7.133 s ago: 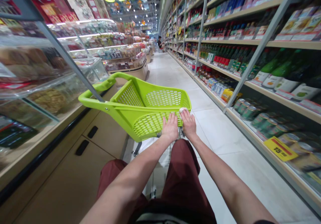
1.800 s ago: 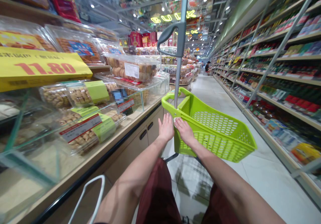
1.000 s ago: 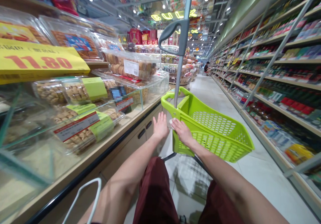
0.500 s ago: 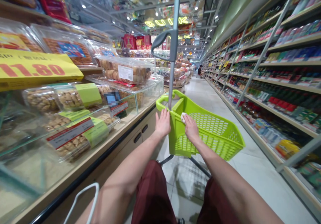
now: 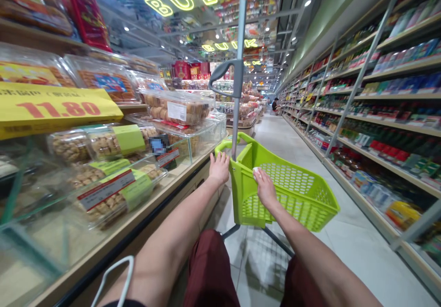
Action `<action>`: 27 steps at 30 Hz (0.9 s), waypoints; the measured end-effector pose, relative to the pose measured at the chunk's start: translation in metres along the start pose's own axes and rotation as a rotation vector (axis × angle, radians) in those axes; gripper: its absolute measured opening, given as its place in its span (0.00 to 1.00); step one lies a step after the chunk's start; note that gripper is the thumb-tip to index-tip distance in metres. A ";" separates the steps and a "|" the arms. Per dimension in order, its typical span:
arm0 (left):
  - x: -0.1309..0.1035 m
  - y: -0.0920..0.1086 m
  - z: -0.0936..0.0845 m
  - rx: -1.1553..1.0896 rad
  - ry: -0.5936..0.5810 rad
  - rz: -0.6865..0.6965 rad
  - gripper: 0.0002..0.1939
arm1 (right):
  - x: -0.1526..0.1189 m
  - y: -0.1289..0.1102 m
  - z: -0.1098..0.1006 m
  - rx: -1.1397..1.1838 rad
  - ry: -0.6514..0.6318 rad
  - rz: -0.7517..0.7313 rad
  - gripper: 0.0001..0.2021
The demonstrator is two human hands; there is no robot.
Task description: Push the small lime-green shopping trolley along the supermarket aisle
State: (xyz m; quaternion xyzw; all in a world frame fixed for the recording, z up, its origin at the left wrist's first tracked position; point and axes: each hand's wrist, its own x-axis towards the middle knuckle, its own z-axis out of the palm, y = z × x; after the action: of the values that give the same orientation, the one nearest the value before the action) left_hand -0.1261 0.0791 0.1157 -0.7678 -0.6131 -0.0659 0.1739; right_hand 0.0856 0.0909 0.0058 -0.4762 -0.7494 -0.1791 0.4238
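Observation:
A bright green shopping cart basket (image 5: 296, 174) with perforated sides stands in front of my knees. My left hand (image 5: 219, 168) rests at the basket's near left corner, fingers spread over the edge. On the near side rim, my right hand (image 5: 266, 188) is closed around a crumpled white tissue or wipe (image 5: 256, 171), pressing it to the green plastic. Only a small part of that white piece shows past the fingers. Between the hands rises a grey pole (image 5: 235, 132) bearing a grey loop handle (image 5: 225, 78).
On the left, a glass-fronted counter (image 5: 193, 148) holds clear packs of biscuits (image 5: 179, 107) and a yellow price sign (image 5: 58, 109). Stocked shelves (image 5: 389, 96) line the right side. A tiled aisle (image 5: 267, 132) runs ahead, with a person (image 5: 274, 105) low down far off.
My view has tilted upward, so everything sits lower. My left hand has shifted slightly left at the basket corner. The right hand has slid a little along the rim, away from the pole.

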 end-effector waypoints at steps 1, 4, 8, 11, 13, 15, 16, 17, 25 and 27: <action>-0.005 0.001 -0.002 0.006 0.012 0.006 0.32 | -0.004 0.002 -0.002 -0.005 0.003 -0.003 0.27; -0.018 0.007 -0.008 0.019 0.043 0.010 0.30 | -0.014 0.007 -0.009 -0.022 0.000 -0.021 0.28; -0.032 0.017 -0.014 0.026 0.075 0.020 0.29 | -0.018 0.009 -0.019 -0.016 0.002 -0.016 0.28; -0.039 0.021 -0.016 0.010 0.116 0.040 0.27 | 0.003 -0.002 -0.034 0.015 0.053 -0.019 0.26; -0.043 0.022 -0.017 -0.009 0.144 0.041 0.26 | 0.032 -0.019 -0.051 0.028 0.119 -0.063 0.26; -0.048 0.023 -0.017 -0.033 0.167 0.041 0.26 | 0.070 -0.041 -0.073 0.032 0.210 -0.146 0.27; -0.050 0.023 -0.018 -0.045 0.176 0.045 0.26 | 0.090 -0.053 -0.084 0.022 0.245 -0.193 0.27; -0.053 0.023 -0.018 -0.058 0.185 0.050 0.26 | 0.111 -0.064 -0.096 0.006 0.281 -0.240 0.27; -0.068 0.021 -0.026 -0.142 0.195 0.076 0.27 | 0.184 -0.097 -0.128 -0.211 0.178 -0.497 0.20; -0.067 0.019 -0.029 -0.171 0.207 0.049 0.28 | 0.165 -0.092 -0.117 -0.242 0.115 -0.548 0.20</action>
State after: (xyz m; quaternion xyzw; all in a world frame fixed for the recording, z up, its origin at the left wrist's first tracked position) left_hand -0.1208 0.0041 0.1185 -0.7838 -0.5649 -0.1925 0.1716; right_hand 0.0292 0.0602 0.2189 -0.2925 -0.7979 -0.4014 0.3414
